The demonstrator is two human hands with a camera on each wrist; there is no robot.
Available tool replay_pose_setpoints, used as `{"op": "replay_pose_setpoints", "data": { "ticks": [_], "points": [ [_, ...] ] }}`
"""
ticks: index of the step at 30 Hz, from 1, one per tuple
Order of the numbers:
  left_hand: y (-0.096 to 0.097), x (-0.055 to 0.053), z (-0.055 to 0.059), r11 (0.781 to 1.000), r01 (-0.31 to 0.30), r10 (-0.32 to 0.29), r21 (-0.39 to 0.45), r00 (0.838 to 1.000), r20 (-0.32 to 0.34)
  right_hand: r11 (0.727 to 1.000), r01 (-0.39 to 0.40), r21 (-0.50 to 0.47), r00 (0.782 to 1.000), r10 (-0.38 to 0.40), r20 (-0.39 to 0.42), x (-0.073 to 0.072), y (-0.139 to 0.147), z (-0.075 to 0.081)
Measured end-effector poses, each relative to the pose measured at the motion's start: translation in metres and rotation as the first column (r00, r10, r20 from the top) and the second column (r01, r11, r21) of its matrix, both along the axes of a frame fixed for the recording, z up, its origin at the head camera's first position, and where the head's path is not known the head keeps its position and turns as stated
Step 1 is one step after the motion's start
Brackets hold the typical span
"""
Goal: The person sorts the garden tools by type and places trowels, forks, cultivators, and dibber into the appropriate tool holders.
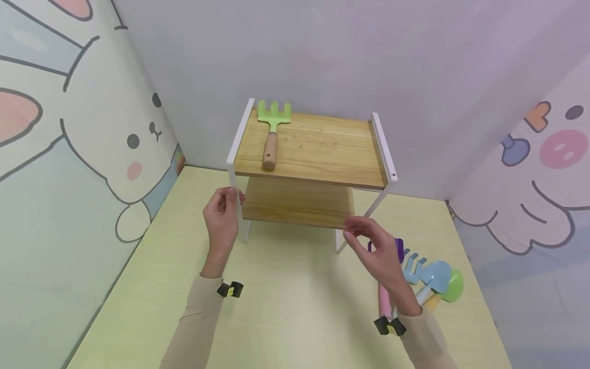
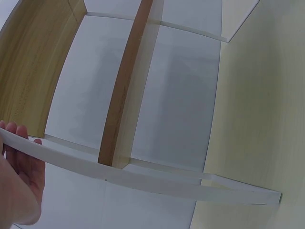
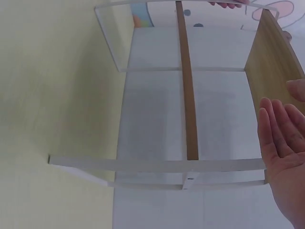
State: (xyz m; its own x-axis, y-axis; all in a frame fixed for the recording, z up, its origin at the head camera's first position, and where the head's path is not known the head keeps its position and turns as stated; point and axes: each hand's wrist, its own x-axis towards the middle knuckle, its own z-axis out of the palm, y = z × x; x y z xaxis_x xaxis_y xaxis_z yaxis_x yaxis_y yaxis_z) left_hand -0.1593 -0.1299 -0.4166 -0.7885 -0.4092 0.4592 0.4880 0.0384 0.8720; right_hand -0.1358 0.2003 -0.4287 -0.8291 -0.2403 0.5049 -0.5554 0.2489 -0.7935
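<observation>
A small two-tier rack with wooden boards (image 1: pixel 322 148) and white side frames (image 1: pixel 383 146) stands in the middle of the head view. On its upper board, at the left, lies a green hand rake (image 1: pixel 274 119) with a wooden handle, tines toward the back. My left hand (image 1: pixel 223 218) holds the front left post (image 2: pixel 71 162) just under the upper board, fingers behind it in the left wrist view. By the front right post, my right hand (image 1: pixel 378 251) is held with thumb and fingers apart and nothing between them. Its fingers (image 3: pixel 281 126) look extended in the right wrist view.
Several toy garden tools lie at the right, partly hidden by my right arm: a blue rake (image 1: pixel 412 271), a blue shovel (image 1: pixel 438 275), a green piece (image 1: pixel 455 287) and a purple one (image 1: pixel 399 249). Cartoon-printed walls (image 1: pixel 313 56) surround the pale yellow table (image 1: pixel 286 307).
</observation>
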Motion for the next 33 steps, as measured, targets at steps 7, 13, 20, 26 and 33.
{"op": "replay_pose_setpoints", "data": {
  "ticks": [7, 13, 20, 26, 33],
  "points": [
    [-0.003, -0.002, -0.008, 1.0, 0.002, -0.002, 0.003, 1.0, -0.001, 0.999, 0.03, 0.013, 0.999, -0.03, 0.011, 0.011, 0.006, -0.004],
    [0.001, 0.004, 0.002, 1.0, -0.002, 0.002, -0.016, 1.0, 0.004, 0.997, 0.076, 0.032, 0.996, -0.077, 0.053, 0.026, 0.01, -0.003],
    [0.001, 0.003, 0.003, 1.0, 0.001, -0.001, -0.014, 1.0, -0.004, 0.994, 0.101, 0.035, 0.991, -0.104, 0.088, 0.032, 0.025, -0.022],
    [0.001, 0.002, 0.002, 1.0, 0.0, 0.0, -0.016, 1.0, -0.008, 0.986, 0.151, 0.068, 0.982, -0.157, 0.105, 0.037, 0.035, -0.036],
    [0.0, 0.002, 0.002, 1.0, 0.007, -0.007, -0.022, 1.0, -0.013, 0.969, 0.231, 0.082, 0.954, -0.243, 0.176, 0.044, 0.043, -0.048]
  ]
}}
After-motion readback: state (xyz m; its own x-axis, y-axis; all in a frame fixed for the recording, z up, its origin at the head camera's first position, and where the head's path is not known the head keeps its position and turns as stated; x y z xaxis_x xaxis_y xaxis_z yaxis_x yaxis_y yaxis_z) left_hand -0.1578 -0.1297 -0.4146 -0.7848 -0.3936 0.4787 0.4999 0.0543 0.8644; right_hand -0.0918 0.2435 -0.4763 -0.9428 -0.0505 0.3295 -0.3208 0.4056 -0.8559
